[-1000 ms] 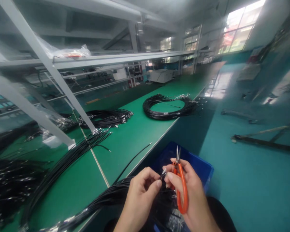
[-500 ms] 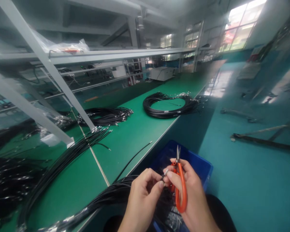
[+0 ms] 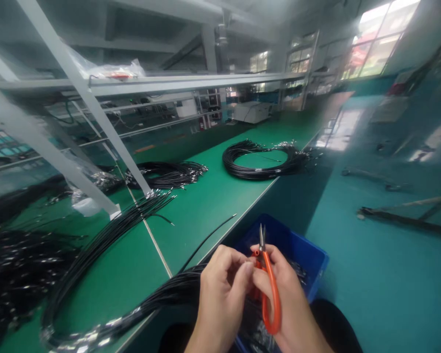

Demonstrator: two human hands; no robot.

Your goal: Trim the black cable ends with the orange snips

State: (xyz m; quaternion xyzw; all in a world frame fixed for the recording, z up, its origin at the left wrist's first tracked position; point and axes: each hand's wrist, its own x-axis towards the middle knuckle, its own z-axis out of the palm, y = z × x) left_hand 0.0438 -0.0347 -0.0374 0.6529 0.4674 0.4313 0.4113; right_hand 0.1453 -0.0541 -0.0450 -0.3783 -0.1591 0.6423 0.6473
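My left hand (image 3: pixel 220 289) is closed in a pinch, thumb and fingertips pressed on the end of a thin black cable from the bundle (image 3: pixel 161 296) that droops over the bench edge toward my lap. My right hand (image 3: pixel 284 299) is wrapped round orange-handled snips (image 3: pixel 268 289), whose steel blades point up and away. Its thumb and forefinger meet my left fingertips. The cable tip is hidden between the fingers. Both hands hover over a blue plastic bin (image 3: pixel 308 260) below the bench edge.
A green bench (image 3: pixel 213 201) carries a coil of black cable (image 3: pixel 264 164) far right, another bundle (image 3: pixel 169 174) behind a slanted white frame post (image 3: pixel 95 122), and dense cable piles (image 3: pixel 18 269) at left. A teal floor (image 3: pixel 389 274) lies to the right.
My hands have drawn closer together, and the silver cable tip seen earlier between them is now covered by my fingers. The view has shifted slightly.
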